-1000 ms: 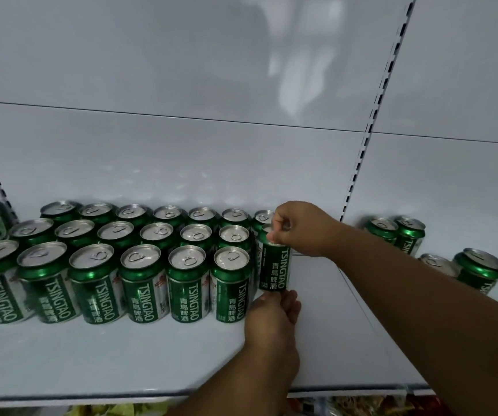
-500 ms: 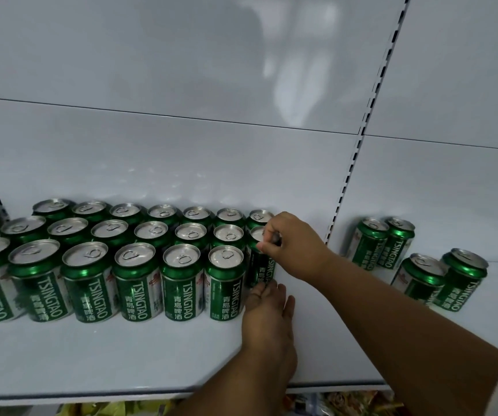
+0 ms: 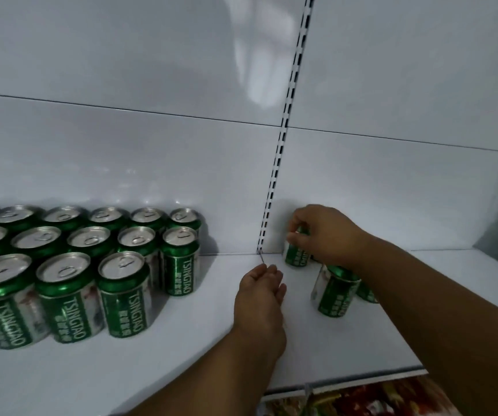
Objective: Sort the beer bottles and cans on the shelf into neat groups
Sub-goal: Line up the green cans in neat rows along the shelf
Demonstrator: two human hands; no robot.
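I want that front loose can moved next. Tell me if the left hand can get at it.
Probably yes. The left hand rests open on the shelf, with bare shelf between it and the can; only the right forearm crosses just above.

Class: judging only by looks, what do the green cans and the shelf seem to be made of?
Green cans: likely aluminium, with bare silver tops with pull tabs and glossy green printed sides that catch highlights.
Shelf: probably painted or coated sheet metal, smooth white with a soft sheen; a slotted upright runs up its back panel. The coating type is unclear.

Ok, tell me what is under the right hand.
The right hand grips a green can by its top at the back wall. Its lid is covered. Another can stands under the wrist, its top hidden too.
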